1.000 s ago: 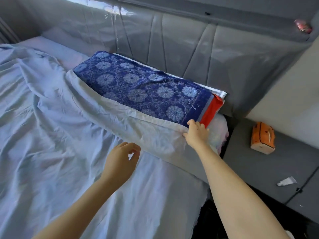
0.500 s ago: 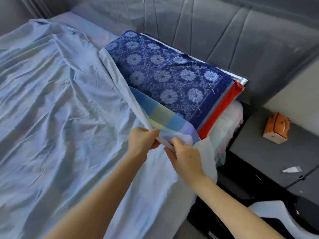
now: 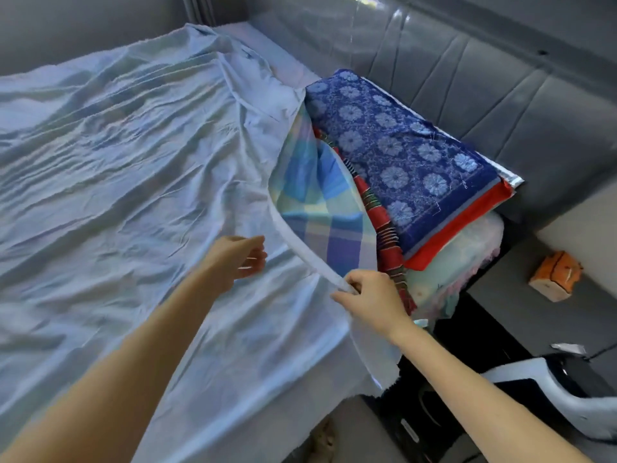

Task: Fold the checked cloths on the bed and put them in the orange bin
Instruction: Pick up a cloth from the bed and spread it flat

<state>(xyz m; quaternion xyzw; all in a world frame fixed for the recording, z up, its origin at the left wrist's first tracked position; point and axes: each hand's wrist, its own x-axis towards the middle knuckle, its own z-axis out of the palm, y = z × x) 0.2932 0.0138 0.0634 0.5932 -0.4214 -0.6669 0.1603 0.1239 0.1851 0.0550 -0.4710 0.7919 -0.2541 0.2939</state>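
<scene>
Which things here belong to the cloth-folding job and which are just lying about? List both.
Job: checked cloth, its hem pinched by the right hand; left hand, open above it; red striped cloth, possibly next.
Lying about: blue floral cloth; small orange box on the ledge; headboard.

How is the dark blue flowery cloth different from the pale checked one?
The dark blue flowery cloth has pale flowers; the pale checked cloth has blue and yellow squares. The flowery one lies folded; the checked one is spread out, edge lifted. The right hand pinches the checked one; nothing touches the flowery one. Both are on the bed.
</scene>
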